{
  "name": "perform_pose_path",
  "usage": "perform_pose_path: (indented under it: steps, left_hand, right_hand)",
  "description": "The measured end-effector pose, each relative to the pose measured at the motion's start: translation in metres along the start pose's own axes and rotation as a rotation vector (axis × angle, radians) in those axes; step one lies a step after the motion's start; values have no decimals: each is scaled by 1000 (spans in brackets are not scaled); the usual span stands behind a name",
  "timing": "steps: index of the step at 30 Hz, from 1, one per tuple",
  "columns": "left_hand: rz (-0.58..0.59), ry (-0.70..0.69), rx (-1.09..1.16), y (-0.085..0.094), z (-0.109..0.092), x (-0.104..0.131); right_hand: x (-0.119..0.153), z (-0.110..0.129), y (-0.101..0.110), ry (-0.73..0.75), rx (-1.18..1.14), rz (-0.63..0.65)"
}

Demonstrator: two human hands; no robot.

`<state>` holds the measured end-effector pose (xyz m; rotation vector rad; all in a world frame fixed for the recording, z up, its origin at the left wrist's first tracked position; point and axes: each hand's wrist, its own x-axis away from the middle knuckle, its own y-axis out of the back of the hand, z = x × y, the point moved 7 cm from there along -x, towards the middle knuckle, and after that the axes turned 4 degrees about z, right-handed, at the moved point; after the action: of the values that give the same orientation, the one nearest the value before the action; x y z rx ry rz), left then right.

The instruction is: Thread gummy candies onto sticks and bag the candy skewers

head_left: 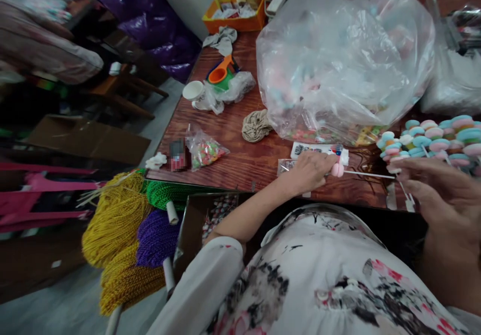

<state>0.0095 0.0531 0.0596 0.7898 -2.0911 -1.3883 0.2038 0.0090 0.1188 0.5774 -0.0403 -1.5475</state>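
Pink piece (337,170): lay in front of the big clear bag (338,59), on the person's side, with a white stick (370,175) running rightward from it.
Left hand (311,171): had its fingertips together, clamped on the pink piece, in front of the bag.
Right hand (447,190): was at the stick's other end, front-right of the bag; with the blur, I could not tell whether it gripped.
White packet (319,150): lay between the left hand and the bag.
Pink-and-blue cluster (438,142): sat front-right of the bag.
Beige coil (255,125): rested just beside the bag's left edge.
Small bag of coloured bits (208,150): lay front-left of the bag.
White cup (193,90): stood left of the bag.
Orange tray (240,24): sat back-left of the bag.
Yellow cord (116,220): was bundled well front-left of the bag.
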Motion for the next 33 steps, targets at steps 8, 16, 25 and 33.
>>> perform_pose_path:
  steps: [8,16,25,33]
  left_hand:
    - [47,-117,-133,13,-12,-8]
    - [-367,-246,175,51,-21,15]
    - [-621,124,1594,33,47,10]
    - [-720,397,1688,32,66,-8]
  right_hand:
    - [23,-17,-69,276,560,287]
    - [22,-81,-98,-237,-171,72]
    - [17,-42,-90,91,82,24]
    - [13,-53,-103,-173,-203,117]
